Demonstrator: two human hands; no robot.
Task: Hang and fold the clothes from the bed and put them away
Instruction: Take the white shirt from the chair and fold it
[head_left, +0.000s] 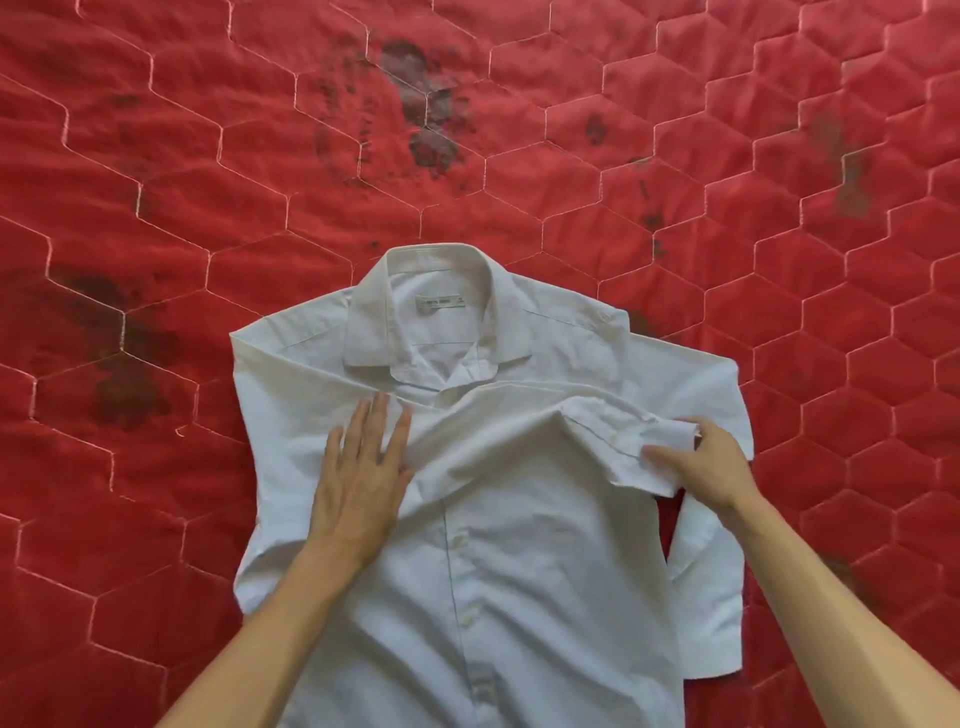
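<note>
Head view: red quilted bedcover (156, 208) spreads open around your white shirt (519, 571), collar up. Your left hand (358, 483) presses flat on it; your right hand (711, 462) pinches a folded-in sleeve cuff (623, 447).

Left hand (363, 478) flat, palm down, fingers spread and extended forward, forearm bare, reaching from lower left. Right hand (706, 462) closed in pinch grip, thumb toward left, bare forearm coming from lower right.
</note>
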